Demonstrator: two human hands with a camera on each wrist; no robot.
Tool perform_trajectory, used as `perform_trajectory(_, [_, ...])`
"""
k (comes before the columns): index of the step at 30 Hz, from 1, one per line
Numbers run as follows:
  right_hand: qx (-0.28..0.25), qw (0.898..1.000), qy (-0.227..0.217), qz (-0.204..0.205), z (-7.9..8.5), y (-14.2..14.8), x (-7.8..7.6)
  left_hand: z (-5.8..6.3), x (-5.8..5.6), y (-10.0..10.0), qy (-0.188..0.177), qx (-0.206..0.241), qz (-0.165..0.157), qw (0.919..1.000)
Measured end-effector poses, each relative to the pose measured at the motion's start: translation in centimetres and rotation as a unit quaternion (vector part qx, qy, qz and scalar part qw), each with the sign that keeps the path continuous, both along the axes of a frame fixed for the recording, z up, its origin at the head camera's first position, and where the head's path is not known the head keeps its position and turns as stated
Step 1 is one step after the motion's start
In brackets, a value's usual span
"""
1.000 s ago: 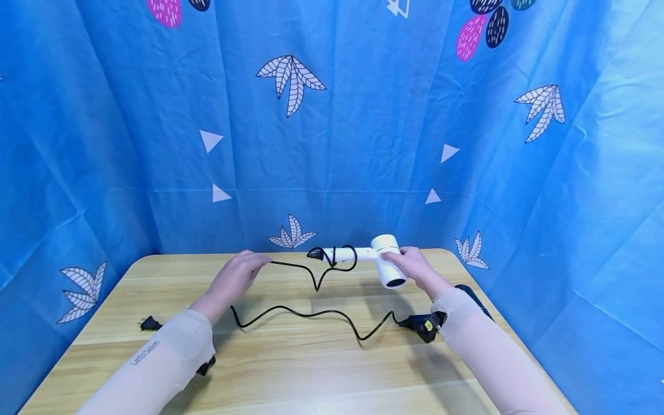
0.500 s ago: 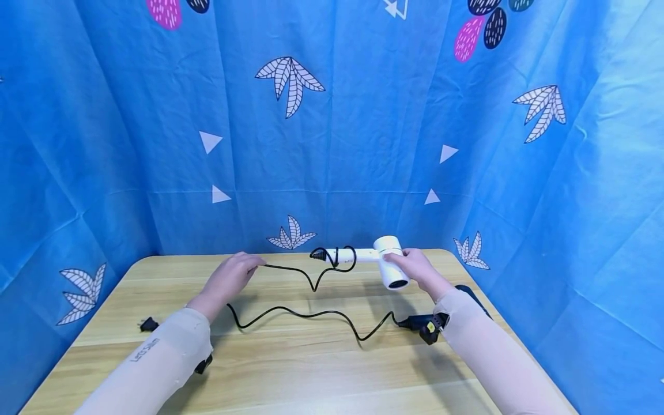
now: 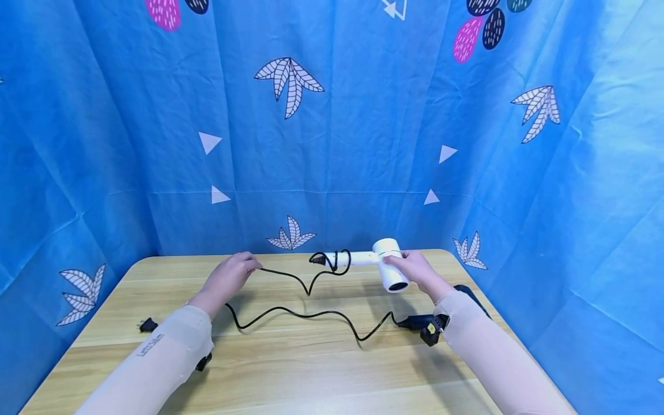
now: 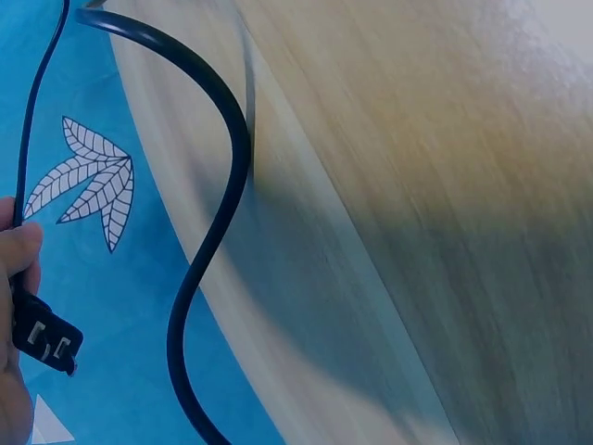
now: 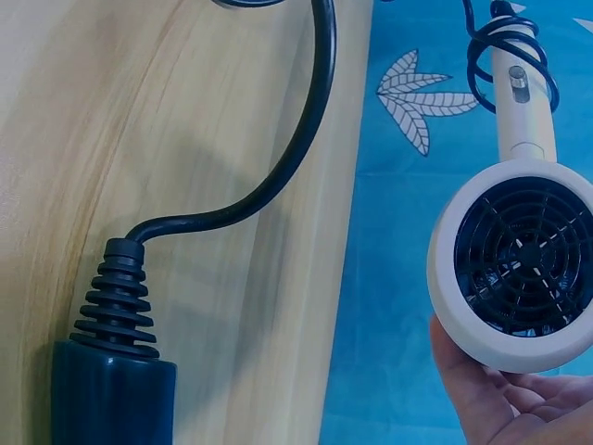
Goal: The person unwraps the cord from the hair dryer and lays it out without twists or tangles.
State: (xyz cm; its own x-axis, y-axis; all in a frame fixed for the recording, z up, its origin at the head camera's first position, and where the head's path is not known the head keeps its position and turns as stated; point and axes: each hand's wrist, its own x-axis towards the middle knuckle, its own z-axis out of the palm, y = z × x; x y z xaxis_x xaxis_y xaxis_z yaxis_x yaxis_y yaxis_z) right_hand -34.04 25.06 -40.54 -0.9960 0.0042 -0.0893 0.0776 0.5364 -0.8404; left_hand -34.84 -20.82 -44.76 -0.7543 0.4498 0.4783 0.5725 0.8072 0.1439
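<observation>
In the head view my right hand (image 3: 415, 270) grips a white hair dryer (image 3: 390, 279) by its barrel, with the handle pointing left. Loops of its thin black cord (image 3: 290, 275) wind around that handle, and the rest stretches left to my left hand (image 3: 228, 281). The left wrist view shows that hand's fingers (image 4: 20, 250) pinching the cord right at its black plug (image 4: 46, 334). The dryer's round intake grille (image 5: 528, 260) faces the camera in the right wrist view, and my thumb and fingers lie against the barrel's rim. Part of the left hand is out of its wrist view.
A second, thicker black cord (image 3: 311, 316) snakes across the wooden table (image 3: 311, 369) to a black handle (image 3: 415, 322), partly hidden by my right forearm. Another black plug (image 3: 148, 325) lies at the left. Blue patterned curtain (image 3: 332, 144) surrounds the table's back and sides.
My left hand has moved slightly left, drawing the thin cord along. The loops on the dryer's handle have shifted and look smaller. The right hand keeps the hair dryer almost in place.
</observation>
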Motion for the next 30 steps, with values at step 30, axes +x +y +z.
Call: perform_trajectory(30, [-0.007, 1.0, -0.004, 0.001, -0.61, 0.09, 0.09, -1.0, -0.73, 0.2, -0.053, -0.108, -0.036, 0.992])
